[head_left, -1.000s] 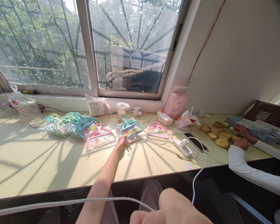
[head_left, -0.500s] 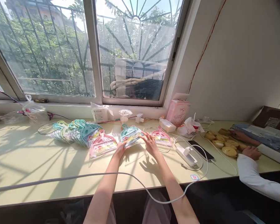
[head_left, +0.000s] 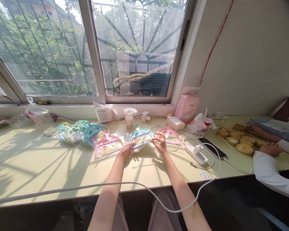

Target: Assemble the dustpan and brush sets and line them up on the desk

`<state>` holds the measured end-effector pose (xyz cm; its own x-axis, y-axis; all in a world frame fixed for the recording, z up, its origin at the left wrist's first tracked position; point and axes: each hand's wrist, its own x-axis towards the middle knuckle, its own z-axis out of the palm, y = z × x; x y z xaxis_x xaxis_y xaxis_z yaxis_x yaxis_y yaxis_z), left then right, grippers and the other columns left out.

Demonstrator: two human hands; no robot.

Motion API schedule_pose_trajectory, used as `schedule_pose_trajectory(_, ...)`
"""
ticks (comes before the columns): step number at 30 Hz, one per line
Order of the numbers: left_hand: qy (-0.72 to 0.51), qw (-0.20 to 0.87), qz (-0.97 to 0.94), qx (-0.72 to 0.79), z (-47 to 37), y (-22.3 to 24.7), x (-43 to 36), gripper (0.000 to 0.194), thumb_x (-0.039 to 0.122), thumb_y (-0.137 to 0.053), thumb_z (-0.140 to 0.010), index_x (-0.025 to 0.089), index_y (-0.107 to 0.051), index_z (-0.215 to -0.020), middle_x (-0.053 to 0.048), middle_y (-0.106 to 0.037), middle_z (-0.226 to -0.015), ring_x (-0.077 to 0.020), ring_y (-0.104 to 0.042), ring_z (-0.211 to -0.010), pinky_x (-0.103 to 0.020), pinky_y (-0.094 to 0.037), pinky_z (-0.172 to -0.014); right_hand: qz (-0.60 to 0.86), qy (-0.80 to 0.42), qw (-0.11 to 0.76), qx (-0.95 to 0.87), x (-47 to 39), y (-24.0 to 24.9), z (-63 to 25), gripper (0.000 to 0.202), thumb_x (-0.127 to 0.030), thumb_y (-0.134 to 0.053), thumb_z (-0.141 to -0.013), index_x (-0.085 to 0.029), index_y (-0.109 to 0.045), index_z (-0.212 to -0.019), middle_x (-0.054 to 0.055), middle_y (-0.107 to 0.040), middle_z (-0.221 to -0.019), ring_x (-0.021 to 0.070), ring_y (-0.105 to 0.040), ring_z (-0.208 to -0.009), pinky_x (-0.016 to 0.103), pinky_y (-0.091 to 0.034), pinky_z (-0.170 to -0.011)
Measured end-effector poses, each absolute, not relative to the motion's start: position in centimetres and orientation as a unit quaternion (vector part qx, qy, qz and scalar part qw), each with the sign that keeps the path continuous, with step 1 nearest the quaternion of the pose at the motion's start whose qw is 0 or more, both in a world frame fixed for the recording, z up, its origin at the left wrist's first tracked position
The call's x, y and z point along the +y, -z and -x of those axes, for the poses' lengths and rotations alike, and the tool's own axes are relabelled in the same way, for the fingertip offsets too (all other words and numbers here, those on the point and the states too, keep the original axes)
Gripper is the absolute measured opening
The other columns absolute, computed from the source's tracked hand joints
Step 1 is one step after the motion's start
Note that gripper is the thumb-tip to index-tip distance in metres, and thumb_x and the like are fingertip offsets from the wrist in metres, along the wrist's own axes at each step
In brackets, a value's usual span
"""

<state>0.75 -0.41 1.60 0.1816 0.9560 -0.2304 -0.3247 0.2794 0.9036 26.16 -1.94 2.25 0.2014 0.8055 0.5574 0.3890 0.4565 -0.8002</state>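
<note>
A teal dustpan-and-brush set in a clear bag is held just above the table in front of me. My left hand grips its lower left corner. At the bag's right edge, my right hand has its fingers pinched together on the plastic. To the left lies a bagged pink set, and another pink set rests behind my right hand. Farther left is a pile of bagged teal and green sets, overlapping one another.
A white power strip, a phone and loose cables lie right of my hands. One cable crosses over my forearms. A plastic cup and pink box stand behind. Another person's hand is beside yellow round objects.
The view has shifted slightly. My right hand's fingers have closed in on the bag's right edge, where they were more spread. The teal set remains in my left hand.
</note>
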Motion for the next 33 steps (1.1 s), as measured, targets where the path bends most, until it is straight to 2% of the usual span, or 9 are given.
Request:
schedule_pose_trajectory(3, -0.434, 0.684, -0.368, 0.457, -0.8, -2.1, -0.9, 0.014, 0.009, -0.083, -0.092, 0.015, -0.075, -0.102, -0.009, -0.077, -0.081, -0.0206, -0.075, -0.06, -0.023, -0.047, -0.043, 0.485, -0.235, 0.628, -0.561, -2.2, -2.8, -26.2, 0.019, -0.029, -0.101, -0.077, -0.028, -0.083, -0.07, 0.012, -0.077, -0.124, 0.0372, -0.063, -0.133, 0.057, -0.05, -0.123)
schedule_pose_trajectory(7, -0.425, 0.68, -0.367, 0.471, -0.8, -2.4, -1.2, 0.022, 0.008, -0.088, -0.09, 0.018, -0.071, -0.098, -0.003, -0.072, -0.073, -0.0178, -0.073, -0.058, -0.02, -0.041, -0.042, 0.476, -0.252, 0.647, -0.54, -2.2, -3.0, -26.1, 0.026, -0.04, -0.104, -0.073, -0.029, -0.081, -0.068, 0.009, -0.08, -0.124, 0.0349, -0.064, -0.135, 0.055, -0.049, -0.126)
schedule_pose_trajectory(11, -0.383, 0.673, -0.382, 0.505, -1.3, -2.3, -1.3, 0.022, 0.011, -0.085, -0.095, 0.02, -0.065, -0.093, 0.001, -0.066, -0.063, -0.0116, -0.058, -0.047, -0.018, -0.044, -0.045, 0.487, -0.234, 0.641, -0.545, -1.9, -2.4, -26.2, 0.028, -0.045, -0.101, -0.079, -0.03, -0.081, -0.065, 0.011, -0.08, -0.131, 0.0369, -0.067, -0.139, 0.057, -0.048, -0.129)
schedule_pose_trajectory(15, -0.369, 0.673, -0.413, 0.491, -1.8, -2.4, -1.6, 0.024, 0.018, -0.089, -0.095, 0.019, -0.065, -0.092, 0.001, -0.064, -0.063, -0.0106, -0.056, -0.048, -0.019, -0.049, -0.048, 0.498, -0.217, 0.648, -0.534, -1.6, -1.7, -26.4, 0.025, -0.045, -0.098, -0.084, -0.03, -0.086, -0.069, 0.012, -0.077, -0.145, 0.0396, -0.062, -0.151, 0.06, -0.048, -0.133)
schedule_pose_trajectory(19, -0.394, 0.669, -0.436, 0.455, -1.8, -2.6, -2.0, 0.035, 0.028, -0.094, -0.09, 0.023, -0.06, -0.091, 0.006, -0.056, -0.063, -0.0102, -0.051, -0.047, -0.02, -0.046, -0.046, 0.479, -0.236, 0.641, -0.552, -1.2, -1.1, -26.5, 0.018, -0.048, -0.094, -0.09, -0.031, -0.093, -0.082, 0.01, -0.077, -0.15, 0.0382, -0.065, -0.152, 0.062, -0.047, -0.136)
schedule_pose_trajectory(25, -0.408, 0.655, -0.48, 0.417, -0.9, -3.4, -1.9, 0.045, 0.023, -0.099, -0.079, 0.023, -0.065, -0.108, 0.003, -0.069, -0.081, -0.008, -0.052, -0.053, -0.021, -0.045, -0.051, 0.481, -0.28, 0.609, -0.565, -0.8, 0.2, -26.5, 0.028, -0.057, -0.089, -0.094, -0.03, -0.097, -0.097, 0.012, -0.082, -0.145, 0.0402, -0.07, -0.146, 0.058, -0.058, -0.125)
schedule_pose_trajectory(27, -0.4, 0.65, -0.48, 0.432, -0.7, -3.5, -1.8, 0.047, 0.023, -0.099, -0.077, 0.023, -0.064, -0.108, 0.002, -0.072, -0.085, -0.0089, -0.055, -0.055, -0.022, -0.045, -0.05, 0.484, -0.257, 0.598, -0.585, -0.8, 0.5, -26.6, 0.026, -0.054, -0.085, -0.098, -0.031, -0.096, -0.098, 0.012, -0.082, -0.147, 0.0401, -0.069, -0.148, 0.058, -0.057, -0.126)
schedule_pose_trajectory(31, -0.413, 0.63, -0.477, 0.453, -0.8, -3.3, -1.6, 0.048, 0.024, -0.097, -0.076, 0.024, -0.065, -0.112, 0.0, -0.072, -0.087, -0.0126, -0.06, -0.06, -0.024, -0.047, -0.051, 0.517, -0.138, 0.573, -0.621, -1.0, 0.6, -26.8, 0.017, -0.039, -0.08, -0.104, -0.032, -0.094, -0.098, 0.01, -0.077, -0.154, 0.0376, -0.059, -0.159, 0.062, -0.043, -0.137)
schedule_pose_trajectory(33, -0.424, 0.62, -0.481, 0.453, -0.9, -3.1, -1.5, 0.047, 0.026, -0.096, -0.076, 0.025, -0.065, -0.111, 0.001, -0.071, -0.087, -0.0128, -0.059, -0.06, -0.024, -0.046, -0.051, 0.521, -0.091, 0.556, -0.641, -1.2, 0.5, -26.8, 0.02, -0.031, -0.074, -0.108, -0.032, -0.091, -0.098, 0.009, -0.08, -0.15, 0.0363, -0.061, -0.157, 0.065, -0.039, -0.138)
